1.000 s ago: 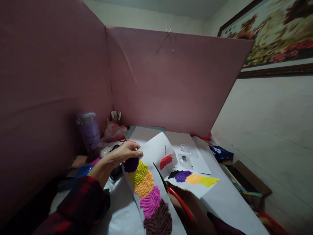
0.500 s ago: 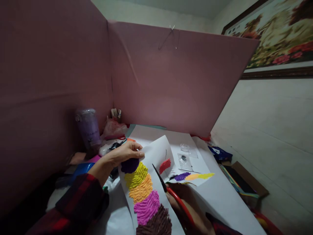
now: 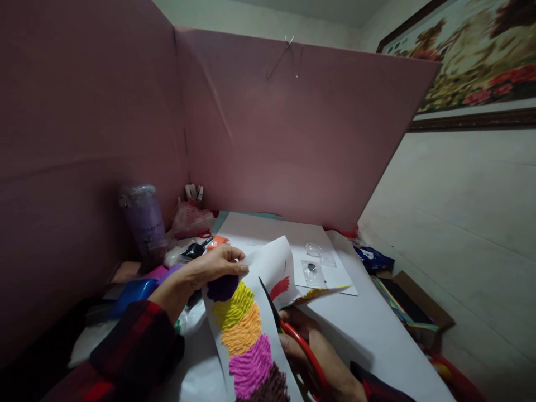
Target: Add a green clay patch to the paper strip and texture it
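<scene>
Paper point(image 3: 268, 262) lifted off table point(image 3: 377, 335), long axis running away from body; left hand point(image 3: 209, 267) pinches far edge. Right hand point(image 3: 307, 352) clamped on scissors point(image 3: 288, 329), blades parted against paper's right edge.

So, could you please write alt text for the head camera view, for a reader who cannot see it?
The left hand holds up a white sheet bearing purple, yellow, orange and magenta textured patches, while the right hand cuts into it with red-handled scissors. They work over a white table enclosed by pink boards, with a purple cup at the left.
</scene>
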`<control>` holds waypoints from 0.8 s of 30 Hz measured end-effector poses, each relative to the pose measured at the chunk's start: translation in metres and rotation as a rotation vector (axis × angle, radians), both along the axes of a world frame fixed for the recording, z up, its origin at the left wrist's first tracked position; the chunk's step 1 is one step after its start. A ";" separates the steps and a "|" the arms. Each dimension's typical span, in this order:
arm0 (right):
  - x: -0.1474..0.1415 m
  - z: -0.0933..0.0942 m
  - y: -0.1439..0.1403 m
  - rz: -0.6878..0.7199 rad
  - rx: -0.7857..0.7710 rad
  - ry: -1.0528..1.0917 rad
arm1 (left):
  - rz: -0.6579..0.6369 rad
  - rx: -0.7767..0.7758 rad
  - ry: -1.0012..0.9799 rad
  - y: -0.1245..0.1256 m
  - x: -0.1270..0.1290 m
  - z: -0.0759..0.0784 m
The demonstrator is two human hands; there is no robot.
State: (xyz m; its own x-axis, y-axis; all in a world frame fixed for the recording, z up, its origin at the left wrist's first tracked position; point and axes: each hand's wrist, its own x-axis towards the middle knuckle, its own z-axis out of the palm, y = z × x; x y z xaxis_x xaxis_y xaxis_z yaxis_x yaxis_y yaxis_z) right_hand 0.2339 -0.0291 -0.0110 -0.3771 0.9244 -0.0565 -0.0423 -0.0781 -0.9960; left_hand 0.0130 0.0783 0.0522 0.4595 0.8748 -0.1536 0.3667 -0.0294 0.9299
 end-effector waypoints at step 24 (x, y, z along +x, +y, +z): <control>-0.009 -0.001 -0.008 -0.173 -0.189 0.126 | -0.044 -0.033 0.019 -0.010 0.010 0.009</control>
